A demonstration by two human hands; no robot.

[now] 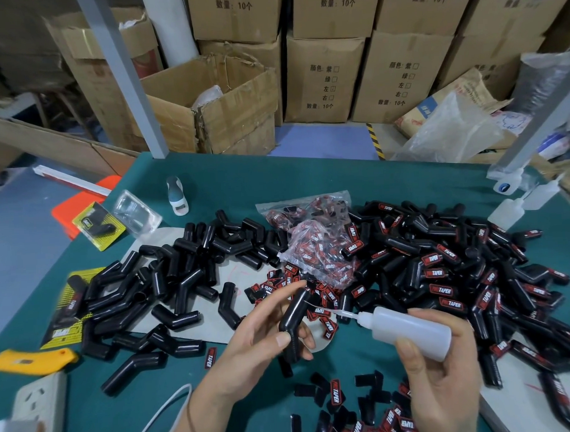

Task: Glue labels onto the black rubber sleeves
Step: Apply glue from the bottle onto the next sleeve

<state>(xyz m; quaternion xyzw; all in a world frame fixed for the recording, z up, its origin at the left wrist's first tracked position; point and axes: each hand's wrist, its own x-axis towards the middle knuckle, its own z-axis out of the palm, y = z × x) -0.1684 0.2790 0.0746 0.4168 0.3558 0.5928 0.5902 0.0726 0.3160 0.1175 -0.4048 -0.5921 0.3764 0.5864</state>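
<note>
My left hand (250, 344) holds a bent black rubber sleeve (293, 316) between thumb and fingers, with the index finger stretched along its top. My right hand (437, 372) grips a translucent white glue bottle (409, 331); its thin nozzle points left and its tip sits close to the sleeve. Plain black sleeves (168, 276) are heaped on the left of the green table (406, 181). Sleeves carrying red and black labels (469, 273) are heaped on the right. Loose labels (337, 393) lie near my hands.
A clear bag of labels (321, 256) lies in the middle. A yellow knife (32, 359) and a white power strip (40, 399) sit at the front left, packaged samples (99, 225) at the back left, more white bottles (508, 209) at the right edge. Cardboard boxes stand behind.
</note>
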